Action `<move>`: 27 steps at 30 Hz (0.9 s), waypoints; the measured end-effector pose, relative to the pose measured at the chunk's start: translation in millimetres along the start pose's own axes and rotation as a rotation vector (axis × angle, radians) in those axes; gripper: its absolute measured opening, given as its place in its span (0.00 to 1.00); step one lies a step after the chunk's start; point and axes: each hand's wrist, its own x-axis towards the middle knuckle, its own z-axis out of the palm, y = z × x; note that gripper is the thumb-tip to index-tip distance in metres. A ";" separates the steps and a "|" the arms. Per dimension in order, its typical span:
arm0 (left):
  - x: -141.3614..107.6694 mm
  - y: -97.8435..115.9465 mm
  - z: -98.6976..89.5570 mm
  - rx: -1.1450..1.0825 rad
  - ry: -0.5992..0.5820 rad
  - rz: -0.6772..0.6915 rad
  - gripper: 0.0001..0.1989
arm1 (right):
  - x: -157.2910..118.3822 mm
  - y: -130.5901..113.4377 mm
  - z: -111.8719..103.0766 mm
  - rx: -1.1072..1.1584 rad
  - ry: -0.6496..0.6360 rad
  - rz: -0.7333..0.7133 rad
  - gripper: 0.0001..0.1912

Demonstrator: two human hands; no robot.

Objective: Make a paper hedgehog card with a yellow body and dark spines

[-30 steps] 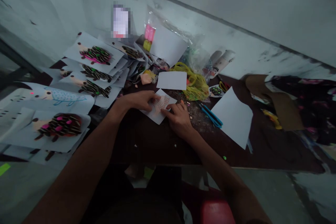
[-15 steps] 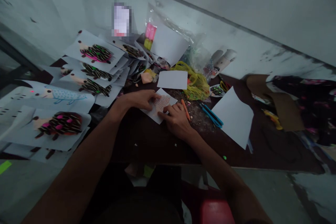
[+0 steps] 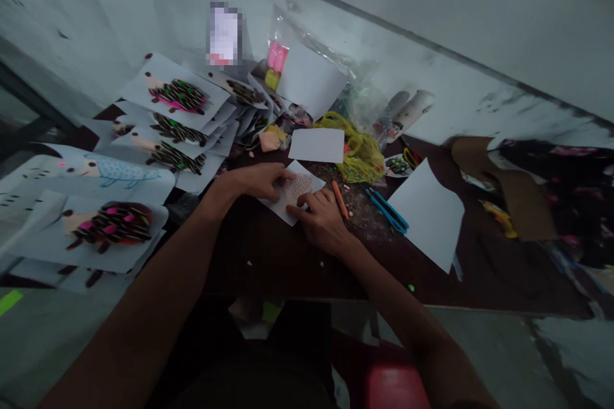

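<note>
1. The small paper (image 3: 278, 208), bearing a drawing (image 3: 298, 184), lies on the table (image 3: 268, 275) between both hands.
2. The left hand (image 3: 261, 180) rests on its left side, fingers curled; whether they pinch anything, I cannot tell.
3. The right hand (image 3: 322, 214) has slid slightly nearer the wearer; thumb and forefinger are narrowly apart over the drawing's near edge, where work seems centred; the orange stick (image 3: 340, 200) now shows beside it.

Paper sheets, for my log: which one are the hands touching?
The small sheet with the reddish drawing: it alone has the left hand and the right hand on it.
</note>
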 end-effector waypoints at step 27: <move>0.9 -3.5 0.9 -0.026 0.004 0.014 0.34 | 3.6 -2.9 -4.7 0.012 -0.032 -0.049 0.19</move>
